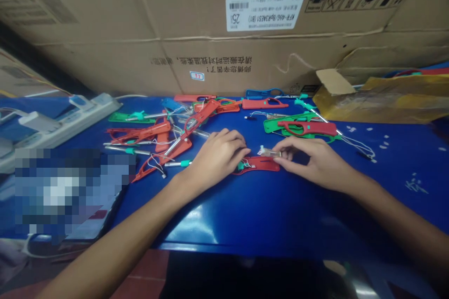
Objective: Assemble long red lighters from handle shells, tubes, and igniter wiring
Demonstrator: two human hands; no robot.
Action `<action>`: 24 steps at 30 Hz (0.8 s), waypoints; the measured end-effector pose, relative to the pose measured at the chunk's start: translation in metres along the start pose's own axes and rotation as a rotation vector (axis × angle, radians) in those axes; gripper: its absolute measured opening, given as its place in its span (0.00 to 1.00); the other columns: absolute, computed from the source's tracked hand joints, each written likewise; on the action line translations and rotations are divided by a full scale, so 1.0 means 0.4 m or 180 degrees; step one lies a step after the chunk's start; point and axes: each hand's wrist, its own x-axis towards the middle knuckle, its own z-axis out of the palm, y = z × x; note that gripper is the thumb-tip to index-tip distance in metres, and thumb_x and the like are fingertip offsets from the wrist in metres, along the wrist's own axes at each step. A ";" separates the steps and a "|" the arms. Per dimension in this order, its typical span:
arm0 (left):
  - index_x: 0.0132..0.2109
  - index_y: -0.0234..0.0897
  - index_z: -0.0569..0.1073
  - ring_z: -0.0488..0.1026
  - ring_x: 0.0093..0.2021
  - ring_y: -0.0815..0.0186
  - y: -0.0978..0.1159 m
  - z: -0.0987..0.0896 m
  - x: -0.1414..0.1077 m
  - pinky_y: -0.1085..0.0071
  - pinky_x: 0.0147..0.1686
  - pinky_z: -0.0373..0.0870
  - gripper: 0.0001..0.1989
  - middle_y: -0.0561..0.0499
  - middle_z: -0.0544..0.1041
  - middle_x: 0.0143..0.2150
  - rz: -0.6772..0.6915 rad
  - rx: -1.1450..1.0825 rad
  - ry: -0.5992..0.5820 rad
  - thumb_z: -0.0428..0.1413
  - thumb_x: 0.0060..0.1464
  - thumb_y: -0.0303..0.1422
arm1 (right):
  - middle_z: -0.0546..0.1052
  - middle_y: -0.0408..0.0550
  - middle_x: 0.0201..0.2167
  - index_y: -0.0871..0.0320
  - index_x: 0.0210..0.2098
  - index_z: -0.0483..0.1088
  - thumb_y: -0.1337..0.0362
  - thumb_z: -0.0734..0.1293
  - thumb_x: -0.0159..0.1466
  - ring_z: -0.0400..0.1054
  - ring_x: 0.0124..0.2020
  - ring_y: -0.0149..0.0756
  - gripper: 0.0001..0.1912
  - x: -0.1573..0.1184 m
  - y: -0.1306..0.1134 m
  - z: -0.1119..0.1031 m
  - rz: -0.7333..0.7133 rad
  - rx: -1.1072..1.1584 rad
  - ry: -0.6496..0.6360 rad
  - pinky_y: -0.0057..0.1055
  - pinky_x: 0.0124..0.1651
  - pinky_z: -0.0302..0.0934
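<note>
My left hand is closed over a red lighter shell half lying on the blue table, hiding its middle. A metal tube with a green collar sticks out to the left of this hand. White wires and a bit of green show in the shell by my fingertips. Between thumb and fingers, my right hand pinches a small translucent lighter fuel tank with a whitish end. It is held just above the shell's right end; whether the two touch, I cannot tell.
Loose red, orange and green lighter shells with metal tubes lie behind my left hand. More shells are behind my right. A power strip and a tablet-like screen stand left, a yellow-taped box right. A large carton closes the back.
</note>
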 end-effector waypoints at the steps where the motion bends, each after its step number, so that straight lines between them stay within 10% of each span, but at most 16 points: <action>1: 0.44 0.34 0.80 0.71 0.47 0.59 -0.001 0.001 0.001 0.59 0.51 0.67 0.12 0.47 0.79 0.48 -0.0094 -0.0087 0.0034 0.54 0.69 0.36 | 0.79 0.43 0.31 0.54 0.44 0.74 0.56 0.67 0.69 0.73 0.30 0.32 0.10 0.000 0.004 -0.001 0.0023 -0.0056 0.0025 0.30 0.34 0.68; 24: 0.38 0.36 0.78 0.73 0.43 0.59 0.007 0.008 -0.008 0.60 0.48 0.62 0.09 0.49 0.81 0.40 -0.0690 -0.0642 -0.0209 0.57 0.67 0.32 | 0.79 0.46 0.37 0.56 0.49 0.74 0.62 0.66 0.71 0.74 0.35 0.34 0.09 -0.003 0.027 -0.007 -0.0543 -0.0771 0.0126 0.32 0.39 0.67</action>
